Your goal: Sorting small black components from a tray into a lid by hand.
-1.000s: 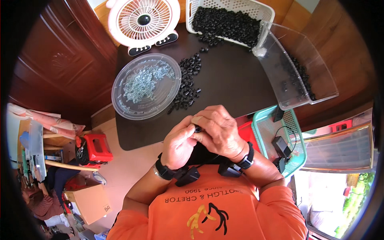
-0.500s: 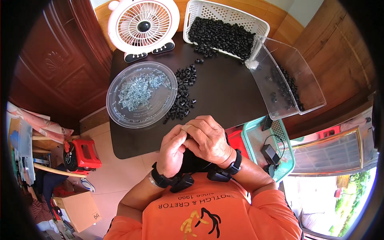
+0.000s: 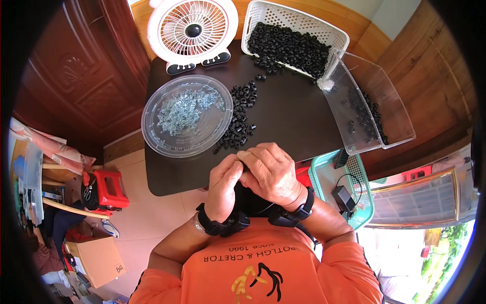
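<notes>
My left hand (image 3: 223, 183) and my right hand (image 3: 273, 175) meet at the fingertips over the table's near edge. Both are closed, thumbs and forefingers pressed together; whatever sits between them is hidden by the fingers, apart from a dark spot. Just beyond them lies a loose pile of small black cylindrical plastic parts (image 3: 237, 133). Beside that pile, to the left, a round clear plastic lid (image 3: 212, 134) bears a heap of tiny shiny metal pieces (image 3: 178, 112).
A white perforated basket (image 3: 331, 31) full of black parts stands at the back, spilling some. Right of it is a clear bin (image 3: 400, 139) with more. A pink-and-white fan (image 3: 193, 30) stands at the back left. A green basket (image 3: 365, 210) holds a black adapter (image 3: 344, 197).
The whole view has shifted slightly, with the table things sitting a little further right. My hands stay together, and the right-hand fingers have turned a little against the left ones.
</notes>
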`<state>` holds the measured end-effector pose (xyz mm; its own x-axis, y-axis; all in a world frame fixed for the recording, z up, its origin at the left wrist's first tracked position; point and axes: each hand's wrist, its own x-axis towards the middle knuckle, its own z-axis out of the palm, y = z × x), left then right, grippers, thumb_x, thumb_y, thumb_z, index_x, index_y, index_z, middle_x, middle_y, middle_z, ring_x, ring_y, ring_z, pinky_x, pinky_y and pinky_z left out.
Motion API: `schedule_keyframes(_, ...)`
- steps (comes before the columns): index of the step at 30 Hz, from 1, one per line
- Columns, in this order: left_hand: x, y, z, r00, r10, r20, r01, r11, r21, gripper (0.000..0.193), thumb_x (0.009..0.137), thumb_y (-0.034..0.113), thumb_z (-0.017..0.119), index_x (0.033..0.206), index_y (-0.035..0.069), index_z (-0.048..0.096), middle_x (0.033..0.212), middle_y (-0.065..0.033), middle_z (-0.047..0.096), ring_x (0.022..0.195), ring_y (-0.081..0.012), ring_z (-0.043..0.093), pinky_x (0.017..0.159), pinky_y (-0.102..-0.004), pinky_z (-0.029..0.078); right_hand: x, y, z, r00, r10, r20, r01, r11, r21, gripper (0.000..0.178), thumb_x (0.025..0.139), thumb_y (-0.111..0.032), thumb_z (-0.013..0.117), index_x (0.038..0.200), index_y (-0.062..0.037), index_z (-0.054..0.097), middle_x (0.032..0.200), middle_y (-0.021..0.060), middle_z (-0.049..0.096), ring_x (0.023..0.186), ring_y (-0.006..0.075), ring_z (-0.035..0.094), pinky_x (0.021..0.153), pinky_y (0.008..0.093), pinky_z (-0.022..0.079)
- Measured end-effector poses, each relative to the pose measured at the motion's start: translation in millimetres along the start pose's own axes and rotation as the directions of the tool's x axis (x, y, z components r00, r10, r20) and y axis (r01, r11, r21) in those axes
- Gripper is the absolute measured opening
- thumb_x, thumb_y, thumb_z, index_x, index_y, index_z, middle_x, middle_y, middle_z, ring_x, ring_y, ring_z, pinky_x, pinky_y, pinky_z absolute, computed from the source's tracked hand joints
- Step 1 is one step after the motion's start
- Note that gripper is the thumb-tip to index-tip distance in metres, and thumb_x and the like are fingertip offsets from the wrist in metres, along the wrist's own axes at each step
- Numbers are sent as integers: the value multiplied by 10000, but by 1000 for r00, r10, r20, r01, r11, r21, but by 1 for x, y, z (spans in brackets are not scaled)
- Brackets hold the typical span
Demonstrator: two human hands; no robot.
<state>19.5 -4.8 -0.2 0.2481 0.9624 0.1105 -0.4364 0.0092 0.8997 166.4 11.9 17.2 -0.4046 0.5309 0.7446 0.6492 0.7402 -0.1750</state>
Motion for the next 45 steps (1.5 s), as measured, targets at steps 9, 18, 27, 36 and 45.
schedule_keyframes(9, 1, -7, -4, 999, -31, -18, 34, 984, 175, 354, 988, 317, 412, 821, 30, 534, 669, -1, 525, 564, -61, 453, 512, -207, 344, -1, 9, 6, 998, -63, 30, 61, 995, 75, 352, 669, -113, 717, 984, 3, 611, 897, 90, 603, 808, 262, 588, 698, 343, 518)
schedule_keyframes(18, -1, -6, -5, 999, -46, 10, 44, 994, 100, 331, 989, 300, 417, 915, 13, 563, 672, -1, 524, 569, -54, 449, 511, -201, 339, 2, 9, -17, 1000, 30, -4, -30, 995, -92, 295, 672, -147, 768, 922, -65, 631, 783, 61, 600, 704, 250, 580, 633, 348, 485)
schedule_keyframes(27, 4, 1, -32, 993, -2, -115, 4, 1000, 14, 324, 961, 288, 421, 992, -5, 556, 641, -52, 520, 539, -86, 454, 478, -205, 308, 58, 86, -142, 845, 88, -527, -431, 694, -576, 329, 825, -130, 674, 1143, -51, 639, 1129, 131, 632, 1039, 301, 572, 918, 379, 440)
schedule_keyframes(36, 4, 1, -38, 994, -60, -90, 59, 998, -21, 282, 941, 284, 469, 966, 23, 572, 673, -37, 551, 551, -82, 490, 475, -198, 323, 48, 123, -19, 773, 590, 230, -618, 784, 66, 192, 837, -121, 648, 987, -4, 679, 826, 88, 687, 755, 155, 631, 700, 283, 488)
schedule_keyframes(45, 6, 5, -36, 990, -111, -92, 115, 993, 30, 256, 918, 272, 482, 959, 38, 576, 697, -39, 570, 563, -88, 503, 483, -197, 336, 93, 172, 57, 737, 522, 430, -464, 853, -240, 279, 742, -150, 692, 994, -35, 672, 836, 122, 680, 801, 279, 653, 754, 357, 506)
